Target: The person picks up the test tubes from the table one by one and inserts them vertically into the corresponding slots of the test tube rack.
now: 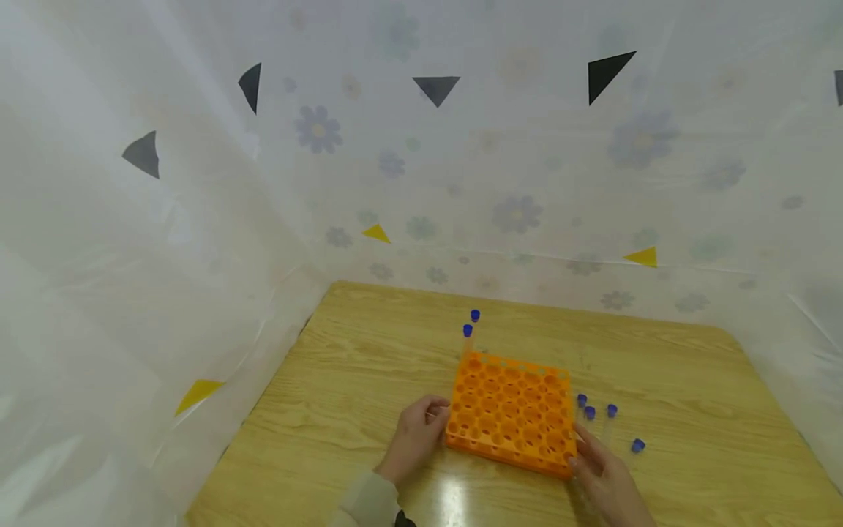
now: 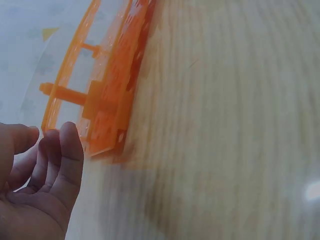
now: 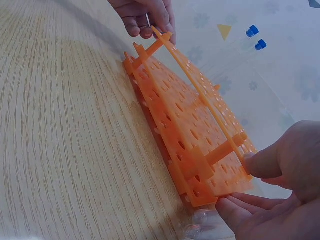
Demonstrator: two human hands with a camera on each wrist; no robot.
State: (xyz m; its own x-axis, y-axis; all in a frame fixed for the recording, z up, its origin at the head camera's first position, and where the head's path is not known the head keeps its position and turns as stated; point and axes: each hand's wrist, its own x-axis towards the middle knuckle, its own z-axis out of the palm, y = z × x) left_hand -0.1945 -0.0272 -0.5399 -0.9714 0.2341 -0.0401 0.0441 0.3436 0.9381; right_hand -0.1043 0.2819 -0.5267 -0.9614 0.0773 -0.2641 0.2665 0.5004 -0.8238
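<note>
Head: orange rack point(image 1: 498, 415) at view's 5 o'clock, over table point(image 1: 329, 380); left hand point(image 1: 416, 432) at its 9 o'clock, right hand point(image 1: 609, 479) at 4.
Left wrist: fingers at rack end; pinch cannot be confirmed.
Right wrist: thumb and fingers grasp rack corner. Judged light, stiff, slick; grip opposite ends.

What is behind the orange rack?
Two blue-capped tubes show behind the orange rack, near its far left corner. The rack seems to cover their lower ends; what else it hides cannot be told.
</note>
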